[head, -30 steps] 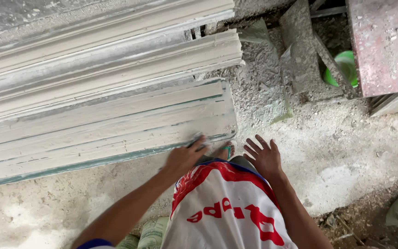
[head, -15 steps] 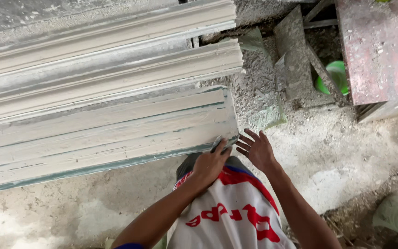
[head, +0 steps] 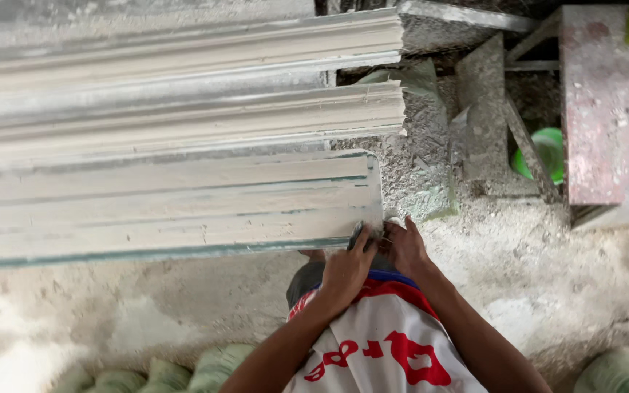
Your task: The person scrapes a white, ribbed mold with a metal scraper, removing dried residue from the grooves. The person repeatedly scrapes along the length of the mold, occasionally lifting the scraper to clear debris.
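Hands met at the near right corner of the nearest moulding strip (head: 176, 211), the landmark for all that follows. Left hand (head: 345, 271) is closed around a small dark tool (head: 359, 234), its kind not made out, pressed to the strip's near edge at that corner. Right hand (head: 403, 249) is laid just beside it, fingers curled onto the corner; whether anything is pinched there cannot be told. A white and red shirt (head: 373, 342) is seen below both hands.

Risks, judged: the corner looks thin, and a chip could be broken off by too much pressure. With the hands touching, fingers could be nicked if the tool slipped toward them. Loose grit on the dusty floor (head: 533, 262) right of the strip could be dragged into the surface.

Beyond the strip, two more mouldings (head: 183, 109) lie parallel. Further right, rubble, a green bowl (head: 547, 149) and a reddish slab (head: 609, 109) are noted.
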